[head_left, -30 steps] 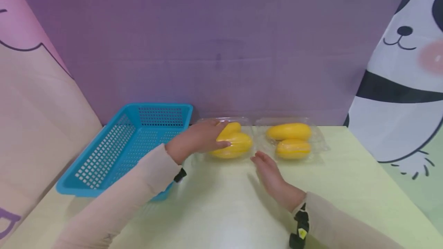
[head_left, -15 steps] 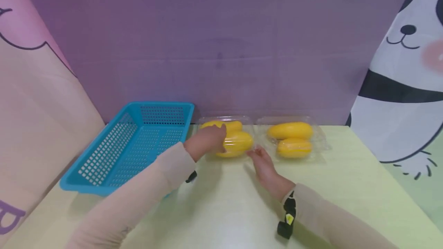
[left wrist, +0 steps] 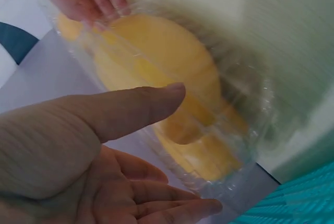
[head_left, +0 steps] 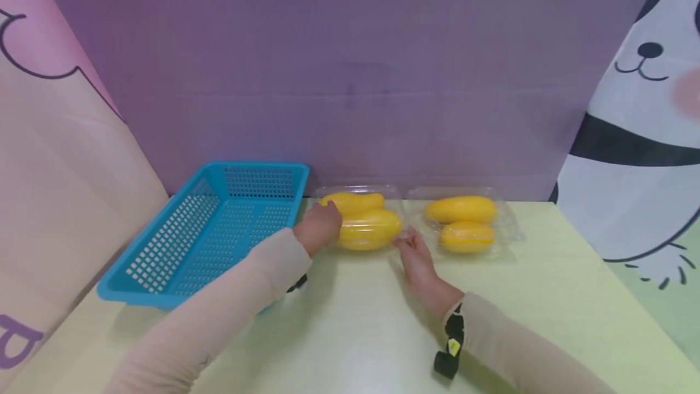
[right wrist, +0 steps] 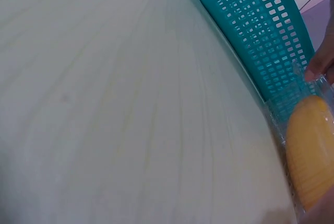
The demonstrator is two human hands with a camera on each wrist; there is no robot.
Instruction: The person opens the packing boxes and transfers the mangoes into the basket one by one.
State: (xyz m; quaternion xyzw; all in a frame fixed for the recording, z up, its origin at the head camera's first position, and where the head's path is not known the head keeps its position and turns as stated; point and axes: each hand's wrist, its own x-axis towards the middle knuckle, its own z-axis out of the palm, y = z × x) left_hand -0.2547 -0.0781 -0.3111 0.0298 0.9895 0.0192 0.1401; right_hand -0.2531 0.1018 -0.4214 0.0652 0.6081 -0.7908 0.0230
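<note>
Two oblong yellow fruits (head_left: 369, 230) lie in a clear plastic clamshell box (head_left: 358, 189) beside the basket. My left hand (head_left: 319, 227) is at the box's left end; in the left wrist view its thumb (left wrist: 141, 106) is straight above the box and its fingers stretch along the far side. My right hand (head_left: 418, 263) is at the opposite end, thumb and fingertips pinching the near right edge. A second clear clamshell box (head_left: 505, 224), also with two yellow fruits (head_left: 461, 209), lies to the right. In the right wrist view, my right hand is mostly out of sight.
A blue perforated basket (head_left: 191, 236) stands left of the boxes, close to my left forearm. Behind the pale table (head_left: 361, 333) hangs a purple cloth (head_left: 350, 78), near the boxes' back edges. A panda-print sheet (head_left: 640, 199) borders the right side.
My left hand has moved from above the fruits, lower and slightly left, to the box's left end. My right hand has moved left and reached the box's right edge. The boxes stay put.
</note>
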